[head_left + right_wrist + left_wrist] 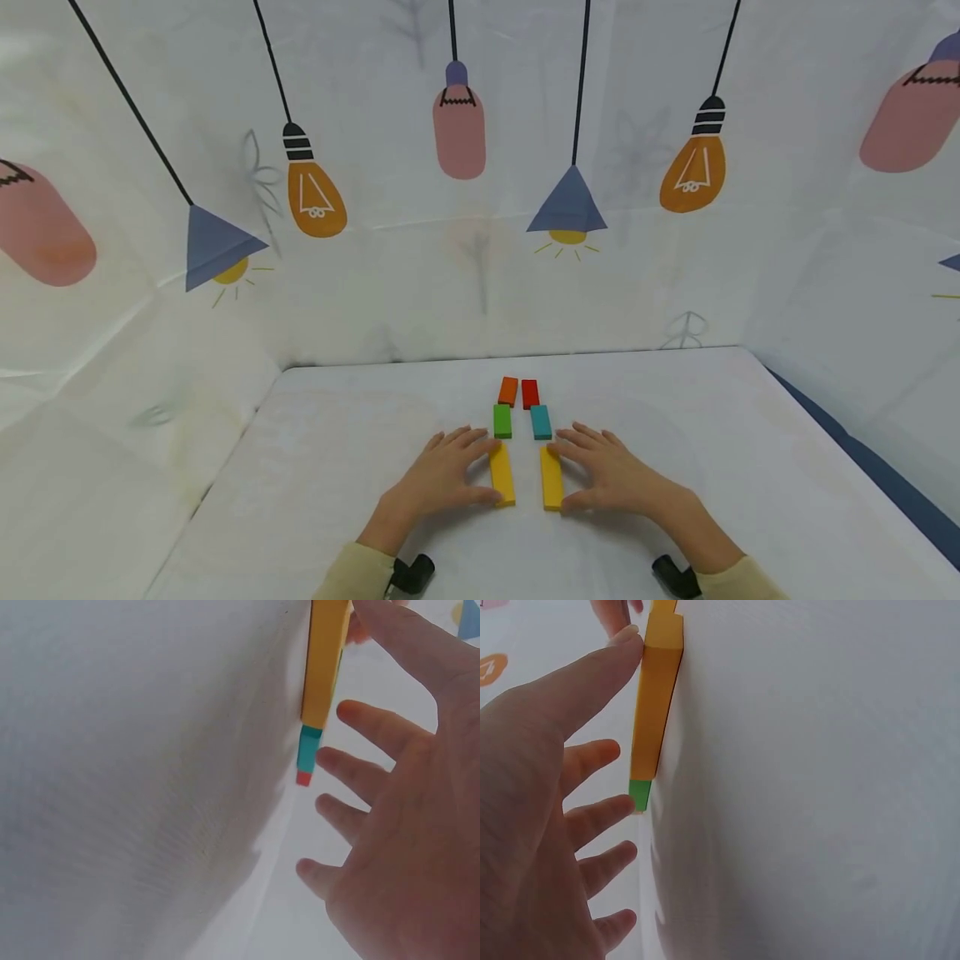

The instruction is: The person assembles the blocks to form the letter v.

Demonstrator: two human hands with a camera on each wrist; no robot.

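Note:
Two long yellow blocks lie lengthwise on the white tabletop, a left yellow block (pixel 503 477) and a right yellow block (pixel 551 479). Over the outer side of the left one is my left hand (pixel 450 472), fingers spread; in the left wrist view its thumb (pixel 600 675) meets the block's near end. My right hand (pixel 611 473) mirrors it beside the right block, with thumb and index finger close to the two ends. Whether those fingertips touch is hard to tell. Beyond lie a green block (pixel 502 422) and a teal block (pixel 541 422).
Farther back are an orange block (pixel 508 392) and a red block (pixel 530 393), making two short rows with a gap between. The tabletop (pixel 337 442) ends at a pale wall cloth (pixel 375 292) printed with hanging lamps. Black straps with small devices (pixel 414 575) sit at both wrists.

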